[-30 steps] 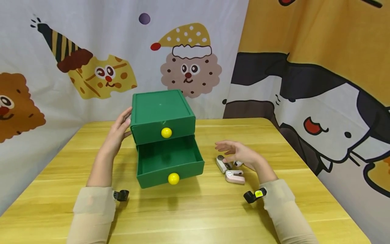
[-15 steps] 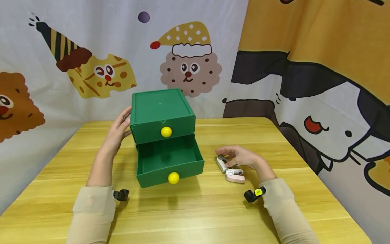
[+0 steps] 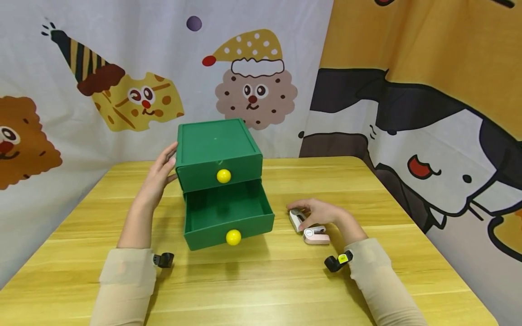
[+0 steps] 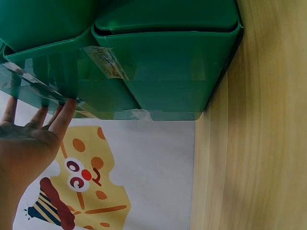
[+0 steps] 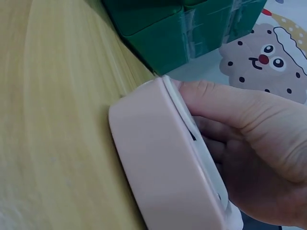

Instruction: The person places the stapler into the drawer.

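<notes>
A green two-tier drawer box [image 3: 216, 145] with yellow knobs stands on the table; its lower drawer [image 3: 228, 210] is pulled out with nothing in it. My left hand [image 3: 157, 181] rests against the box's left side, straight fingertips on the taped wall in the left wrist view. Right of the box, my right hand [image 3: 320, 212] has its thumb and fingers around a small white stapler [image 3: 295, 220]. Closer to me lies a pink stapler [image 3: 316, 238] with a white top. That pink stapler fills the middle of the right wrist view, partly covering the right hand [image 5: 264, 139].
The wooden table [image 3: 261, 285] extends toward me in front of the box. Behind it hangs a curtain [image 3: 151, 36] printed with cartoon figures. Small black wrist cameras [image 3: 164, 260] sit on both beige sleeves [image 3: 126, 276].
My right hand has come down onto the white stapler, and its thumb and fingers have closed in around it. The left hand and the drawer box stay put.
</notes>
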Tool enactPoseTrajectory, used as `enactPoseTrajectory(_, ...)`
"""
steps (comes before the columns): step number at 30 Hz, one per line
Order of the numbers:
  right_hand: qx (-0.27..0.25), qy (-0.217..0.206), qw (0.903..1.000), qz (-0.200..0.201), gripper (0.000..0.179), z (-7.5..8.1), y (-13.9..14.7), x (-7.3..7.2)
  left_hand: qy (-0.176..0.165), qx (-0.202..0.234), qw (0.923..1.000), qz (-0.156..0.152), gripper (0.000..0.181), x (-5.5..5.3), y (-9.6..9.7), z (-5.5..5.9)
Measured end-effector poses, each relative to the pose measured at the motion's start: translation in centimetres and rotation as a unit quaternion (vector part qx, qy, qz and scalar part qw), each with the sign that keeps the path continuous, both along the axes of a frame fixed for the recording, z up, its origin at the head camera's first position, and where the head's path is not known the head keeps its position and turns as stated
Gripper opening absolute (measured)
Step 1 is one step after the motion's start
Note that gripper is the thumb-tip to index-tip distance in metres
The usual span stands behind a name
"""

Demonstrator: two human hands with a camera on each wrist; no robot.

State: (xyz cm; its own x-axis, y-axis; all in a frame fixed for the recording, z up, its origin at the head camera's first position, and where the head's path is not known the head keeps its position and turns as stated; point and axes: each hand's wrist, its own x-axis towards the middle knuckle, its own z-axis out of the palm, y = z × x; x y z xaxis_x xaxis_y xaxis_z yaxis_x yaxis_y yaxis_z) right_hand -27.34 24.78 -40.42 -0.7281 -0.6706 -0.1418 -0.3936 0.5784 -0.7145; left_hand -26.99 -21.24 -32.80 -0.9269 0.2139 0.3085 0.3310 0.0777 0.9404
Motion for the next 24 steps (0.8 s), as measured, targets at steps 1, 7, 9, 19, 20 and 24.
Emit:
enactPoseTrajectory(1,0.007,0.006,1.0,0.0,0.068,-0.01,-0.06,0.0,-0.001,0.0,1.0,0.0,0.055,-0.04,-0.01,-0.03)
enactPoseTrajectory(7,0.013,0.022,0.9996,-0.013,0.066,-0.02,-0.34,0.12,-0.001,0.002,1.0,0.0,0.054,-0.25,-0.13,-0.18)
enactPoseTrajectory(9,0.013,0.023,0.9995,-0.018,0.067,-0.06,-0.42,0.19,-0.002,0.002,1.0,0.0,0.054,-0.26,-0.17,-0.22)
enactPoseTrajectory(19,0.004,0.036,0.9987,-0.037,0.065,-0.18,-0.64,0.18,0.0,0.005,1.0,-0.002,0.055,-0.1,-0.01,0.03)
enactPoseTrajectory(20,0.002,0.039,0.9985,-0.038,0.065,-0.17,-0.63,0.16,0.0,0.005,1.0,-0.002,0.055,-0.08,0.01,0.04)
enactPoseTrajectory(24,-0.015,0.045,0.9979,-0.044,0.066,0.28,-0.69,0.31,-0.002,0.007,1.0,-0.003,0.055,-0.03,0.01,0.03)
